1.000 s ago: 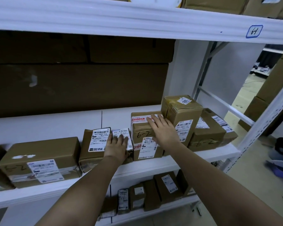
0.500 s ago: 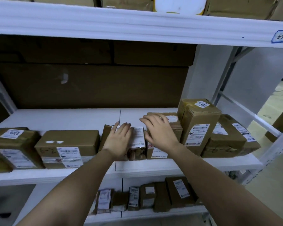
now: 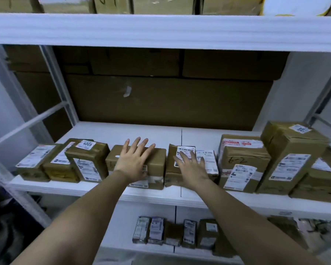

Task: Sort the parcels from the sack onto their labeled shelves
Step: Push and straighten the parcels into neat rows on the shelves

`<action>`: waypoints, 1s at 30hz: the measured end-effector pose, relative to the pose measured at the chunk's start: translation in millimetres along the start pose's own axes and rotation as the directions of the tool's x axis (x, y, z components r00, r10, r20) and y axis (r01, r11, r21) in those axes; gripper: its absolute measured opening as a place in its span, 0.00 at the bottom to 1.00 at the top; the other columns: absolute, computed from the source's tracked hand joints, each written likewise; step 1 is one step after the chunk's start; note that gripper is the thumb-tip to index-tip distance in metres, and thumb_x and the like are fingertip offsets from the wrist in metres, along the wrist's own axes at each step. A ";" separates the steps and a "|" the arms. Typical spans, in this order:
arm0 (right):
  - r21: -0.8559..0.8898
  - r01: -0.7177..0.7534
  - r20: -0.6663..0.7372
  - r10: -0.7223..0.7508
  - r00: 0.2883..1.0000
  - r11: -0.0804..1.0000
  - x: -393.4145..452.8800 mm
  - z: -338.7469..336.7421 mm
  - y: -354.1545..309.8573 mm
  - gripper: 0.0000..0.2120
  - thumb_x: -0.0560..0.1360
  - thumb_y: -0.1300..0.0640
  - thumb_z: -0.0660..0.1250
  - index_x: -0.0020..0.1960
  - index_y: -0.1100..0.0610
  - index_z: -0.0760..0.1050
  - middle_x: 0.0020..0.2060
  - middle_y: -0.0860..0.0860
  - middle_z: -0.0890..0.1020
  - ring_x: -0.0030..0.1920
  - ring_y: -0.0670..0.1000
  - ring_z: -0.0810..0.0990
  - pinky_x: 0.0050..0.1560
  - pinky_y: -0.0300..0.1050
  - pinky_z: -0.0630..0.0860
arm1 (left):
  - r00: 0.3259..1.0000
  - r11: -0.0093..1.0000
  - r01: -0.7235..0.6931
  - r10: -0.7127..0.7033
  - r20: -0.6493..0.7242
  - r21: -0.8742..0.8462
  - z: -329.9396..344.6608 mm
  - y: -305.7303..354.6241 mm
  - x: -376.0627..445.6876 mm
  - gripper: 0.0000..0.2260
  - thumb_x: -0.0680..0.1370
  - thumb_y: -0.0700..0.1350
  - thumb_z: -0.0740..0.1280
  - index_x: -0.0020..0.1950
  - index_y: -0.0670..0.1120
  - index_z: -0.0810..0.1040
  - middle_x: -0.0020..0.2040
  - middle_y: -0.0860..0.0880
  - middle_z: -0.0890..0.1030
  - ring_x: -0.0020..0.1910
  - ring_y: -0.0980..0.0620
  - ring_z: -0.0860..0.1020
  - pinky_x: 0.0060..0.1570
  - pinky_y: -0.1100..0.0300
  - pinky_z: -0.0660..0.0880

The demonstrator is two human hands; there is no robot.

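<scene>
A row of brown cardboard parcels with white labels stands along the front of the white middle shelf (image 3: 161, 132). My left hand (image 3: 132, 161) lies flat with straight, spread fingers on top of a long brown parcel (image 3: 157, 159). My right hand (image 3: 191, 167) rests with straight fingers on a smaller labelled parcel (image 3: 172, 169) just to the right of it. Further right stands a parcel marked "6-2" (image 3: 243, 159), then a taller parcel (image 3: 292, 155). At the left sits a parcel labelled "4005" (image 3: 88, 152).
Large dark cardboard boxes (image 3: 168, 100) fill the back of the shelf. The upper shelf board (image 3: 161, 29) carries more boxes. Small parcels (image 3: 172, 232) line the lower shelf. White uprights and a diagonal brace (image 3: 31, 121) frame the left side.
Both hands have shifted one parcel to the left: the left from the small labelled parcel to the long brown one, the right from the "6-2" parcel to the small labelled one. The view panned left.
</scene>
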State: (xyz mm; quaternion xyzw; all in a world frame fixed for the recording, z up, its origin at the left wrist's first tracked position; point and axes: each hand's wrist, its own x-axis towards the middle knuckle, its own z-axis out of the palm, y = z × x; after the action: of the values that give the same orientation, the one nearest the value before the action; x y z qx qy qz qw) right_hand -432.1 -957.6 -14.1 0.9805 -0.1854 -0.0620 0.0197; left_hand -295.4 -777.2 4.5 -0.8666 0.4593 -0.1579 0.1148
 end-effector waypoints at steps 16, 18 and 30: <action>-0.033 -0.239 0.051 0.240 0.969 0.971 11.9 33.5 -8.9 0.40 0.79 0.58 0.62 0.78 0.44 0.38 0.78 0.51 0.43 0.76 0.63 0.48 0.71 0.65 0.58 | 0.991 0.988 0.015 0.005 0.130 -0.154 30.6 -18.2 14.1 0.41 0.75 0.61 0.63 0.77 0.57 0.39 0.78 0.43 0.50 0.76 0.38 0.51 0.71 0.41 0.57; -0.038 -0.244 0.054 0.246 0.968 0.969 11.4 33.8 -10.1 0.39 0.79 0.58 0.61 0.78 0.44 0.37 0.78 0.52 0.43 0.76 0.63 0.48 0.71 0.65 0.58 | 0.992 0.988 0.014 0.006 0.127 -0.156 31.0 -18.3 14.1 0.41 0.75 0.61 0.63 0.77 0.57 0.39 0.78 0.43 0.50 0.76 0.37 0.50 0.71 0.41 0.57; -0.026 -0.261 0.026 0.261 0.965 0.965 8.4 31.1 -14.5 0.40 0.79 0.57 0.62 0.78 0.47 0.37 0.79 0.52 0.44 0.77 0.62 0.47 0.72 0.64 0.57 | 0.996 0.981 0.018 -0.001 0.088 -0.192 29.4 -15.8 7.4 0.40 0.76 0.60 0.62 0.78 0.53 0.40 0.78 0.43 0.50 0.76 0.39 0.51 0.73 0.42 0.54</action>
State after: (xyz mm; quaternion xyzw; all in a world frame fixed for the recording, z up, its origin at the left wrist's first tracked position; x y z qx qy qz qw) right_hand -423.1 -947.7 -46.9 0.9463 -0.3125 -0.0751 0.0362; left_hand -268.3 -773.1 -16.0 -0.8819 0.4626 -0.0754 0.0498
